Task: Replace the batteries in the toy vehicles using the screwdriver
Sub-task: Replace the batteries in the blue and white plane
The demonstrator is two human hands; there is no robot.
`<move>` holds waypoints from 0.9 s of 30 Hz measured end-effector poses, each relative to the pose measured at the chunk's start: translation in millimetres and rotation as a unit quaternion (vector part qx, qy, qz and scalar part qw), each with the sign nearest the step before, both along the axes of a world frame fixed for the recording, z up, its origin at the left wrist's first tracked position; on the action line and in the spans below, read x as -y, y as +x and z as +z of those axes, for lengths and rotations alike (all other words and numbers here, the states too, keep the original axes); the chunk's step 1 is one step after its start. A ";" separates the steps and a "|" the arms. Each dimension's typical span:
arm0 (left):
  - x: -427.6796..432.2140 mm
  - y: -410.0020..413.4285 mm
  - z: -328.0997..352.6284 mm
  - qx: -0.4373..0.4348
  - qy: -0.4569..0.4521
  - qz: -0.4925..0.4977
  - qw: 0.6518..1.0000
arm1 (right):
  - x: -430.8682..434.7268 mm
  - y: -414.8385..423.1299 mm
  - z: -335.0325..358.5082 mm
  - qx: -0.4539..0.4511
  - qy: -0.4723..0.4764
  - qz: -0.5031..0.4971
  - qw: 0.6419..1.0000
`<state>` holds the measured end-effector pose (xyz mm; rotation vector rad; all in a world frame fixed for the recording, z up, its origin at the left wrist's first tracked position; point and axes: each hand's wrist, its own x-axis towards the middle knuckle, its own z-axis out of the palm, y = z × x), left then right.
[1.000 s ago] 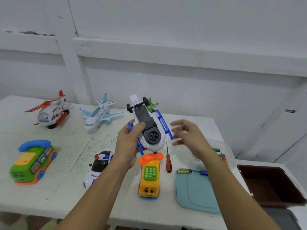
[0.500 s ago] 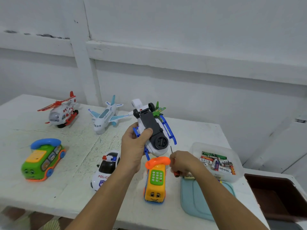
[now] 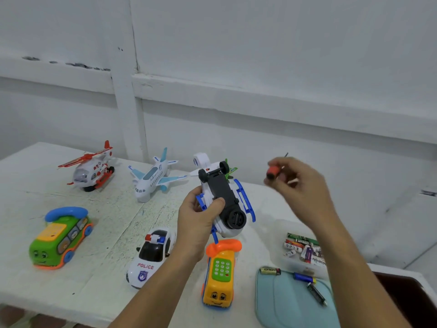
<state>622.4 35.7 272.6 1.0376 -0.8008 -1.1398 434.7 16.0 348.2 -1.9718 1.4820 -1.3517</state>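
Note:
My left hand (image 3: 196, 221) grips a white and blue toy helicopter (image 3: 224, 197) held upside down above the table, its black underside and round battery cover facing me. My right hand (image 3: 300, 185) is raised to the right of the toy and holds a small screwdriver (image 3: 272, 170) by its red handle, the thin metal tip poking up past my fingers. The hand is blurred. A clear tub of batteries (image 3: 303, 250) sits at the right, and three loose batteries (image 3: 270, 271) lie along the top edge of a light blue mat (image 3: 283, 304).
On the white table (image 3: 106, 221) stand a red and white helicopter (image 3: 92, 169), a white and blue plane (image 3: 151, 177), a green phone bus (image 3: 61, 237), a police car (image 3: 151, 256) and an orange phone bus (image 3: 220, 273). A brown bin (image 3: 409, 297) sits at the right.
My right hand reached down to the table, took hold of the screwdriver beside the orange phone bus and lifted it up to the right of the helicopter. The left hand keeps holding the toy.

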 end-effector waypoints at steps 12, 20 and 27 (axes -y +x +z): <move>-7.0 -15.8 5.2 -0.020 -0.026 -0.009 0.999 | -38.1 22.5 26.9 0.074 -0.184 0.127 0.972; -12.4 -22.5 11.3 -0.029 -0.030 -0.007 0.999 | -33.5 22.7 20.7 0.052 -0.180 0.121 0.975; -15.5 -27.1 14.7 -0.020 -0.035 -0.013 0.999 | -31.0 20.5 19.1 0.035 -0.201 0.113 0.972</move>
